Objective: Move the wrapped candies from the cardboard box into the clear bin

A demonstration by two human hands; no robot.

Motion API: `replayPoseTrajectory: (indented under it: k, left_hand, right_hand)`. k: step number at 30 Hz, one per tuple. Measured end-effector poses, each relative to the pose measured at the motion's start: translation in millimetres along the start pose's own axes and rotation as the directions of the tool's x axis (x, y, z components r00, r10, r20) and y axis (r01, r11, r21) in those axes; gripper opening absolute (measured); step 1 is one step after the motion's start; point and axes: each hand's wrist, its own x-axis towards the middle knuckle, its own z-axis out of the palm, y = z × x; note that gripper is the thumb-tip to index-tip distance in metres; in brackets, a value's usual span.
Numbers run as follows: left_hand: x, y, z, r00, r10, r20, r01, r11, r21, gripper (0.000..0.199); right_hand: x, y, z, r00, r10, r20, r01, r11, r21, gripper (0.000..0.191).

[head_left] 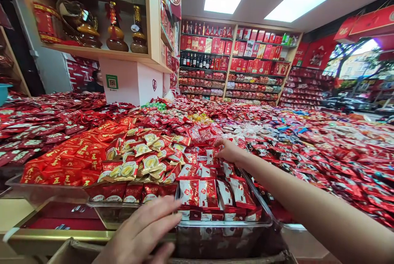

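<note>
Red-and-white candy packets [209, 192] stand in rows in a clear plastic bin [223, 224] in front of me. My right hand [230, 150] reaches over to the far part of this bin. Its fingers are closed at the edge of one upright red-and-white candy packet [212, 157]; part of the grip is hidden. My left hand [144, 229] hovers low, near the bin's front left corner, with its fingers stretched out and nothing in them. Left of the bin lies a heap of gold-and-red durian candy packets [150, 159].
An open cardboard box [74, 251] is below the bins at the front edge. Orange-red packets [76, 153] fill a bin at the left. Many red packets [338, 161] spread to the right. A white pillar [123, 81] with a shelf of gourd bottles [117, 34] rises behind.
</note>
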Motion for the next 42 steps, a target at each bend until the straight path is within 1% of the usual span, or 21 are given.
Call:
replayPoseTrajectory:
  k: [1, 2, 3, 4, 6, 7, 8, 9, 11, 18, 21, 24, 30, 37, 42]
  left_hand:
    - [20.1, 7.0, -0.9, 0.996, 0.026, 0.089, -0.027, 1.0, 0.012, 0.044]
    - [40.0, 12.2, -0.8, 0.981, 0.033, 0.192, -0.039, 0.999, 0.025, 0.048]
    - [58.3, 15.3, 0.5, 0.954, 0.029, 0.298, -0.041, 0.999, 0.035, 0.05]
    - [74.1, 16.5, 2.8, 0.911, 0.036, 0.412, -0.053, 0.998, 0.031, 0.053]
    - [96.0, 14.5, 8.7, 0.846, -0.012, 0.533, -0.017, 0.999, 0.049, 0.054]
    - [102.1, 12.3, 11.6, 0.82, -0.034, 0.571, 0.001, 0.998, 0.057, 0.054]
    - [105.6, 10.0, 13.9, 0.805, -0.056, 0.591, 0.02, 0.997, 0.068, 0.054]
    - [107.1, 7.9, 15.5, 0.796, -0.07, 0.601, 0.03, 0.997, 0.077, 0.054]
    - [106.8, 5.1, 17.0, 0.797, -0.072, 0.6, 0.028, 0.996, 0.082, 0.052]
    - [103.3, 5.3, 20.2, 0.86, 0.029, 0.51, -0.029, 1.0, -0.008, 0.043]
    - [101.6, 5.0, 22.6, 0.871, 0.039, 0.49, -0.033, 0.999, -0.02, 0.042]
    - [99.5, 3.8, 23.4, 0.878, 0.044, 0.477, -0.027, 0.999, -0.041, 0.042]
    - [96.8, 1.6, 23.6, 0.875, 0.033, 0.482, -0.015, 0.999, -0.042, 0.042]
    - [96.3, 3.2, 23.8, 0.865, 0.018, 0.502, -0.013, 1.0, -0.012, 0.042]
    - [97.0, 3.9, 23.3, 0.87, 0.021, 0.493, -0.018, 1.0, -0.011, 0.041]
  right_hand:
    - [-1.3, 0.5, -0.9, 1.0, 0.009, 0.015, -0.009, 1.0, -0.002, 0.039]
    - [-2.6, 0.4, -1.5, 0.999, 0.017, 0.028, -0.017, 1.0, -0.004, 0.038]
    - [-3.7, -0.2, -1.7, 0.999, 0.025, 0.039, -0.025, 1.0, -0.005, 0.037]
    - [-4.5, -1.0, -1.8, 0.998, 0.032, 0.048, -0.032, 0.999, -0.004, 0.035]
    - [-4.9, -2.7, -1.5, 0.997, 0.042, 0.064, -0.043, 0.999, 0.004, 0.031]
    - [-4.5, -3.5, -1.4, 0.996, 0.046, 0.072, -0.046, 0.999, 0.01, 0.029]
    - [-3.9, -4.2, -1.4, 0.996, 0.048, 0.079, -0.049, 0.999, 0.017, 0.028]
    - [-3.2, -5.0, -1.5, 0.995, 0.05, 0.087, -0.052, 0.998, 0.023, 0.027]
    - [-1.6, -7.0, -1.9, 0.993, 0.06, 0.105, -0.065, 0.997, 0.037, 0.025]
    - [5.2, -13.9, -0.5, 0.979, 0.145, 0.145, -0.157, 0.984, 0.081, 0.014]
    - [9.1, -13.8, 1.7, 0.974, 0.165, 0.154, -0.177, 0.982, 0.07, 0.012]
    - [12.1, -13.3, 3.2, 0.978, 0.157, 0.138, -0.164, 0.985, 0.045, 0.013]
    - [12.3, -17.2, 2.9, 0.989, 0.122, 0.084, -0.12, 0.992, -0.024, 0.022]
    - [2.3, -23.1, 11.7, 0.977, 0.158, 0.14, -0.151, 0.987, -0.06, 0.016]
    - [5.1, -23.6, 15.4, 0.981, 0.163, 0.107, -0.154, 0.984, -0.085, 0.017]
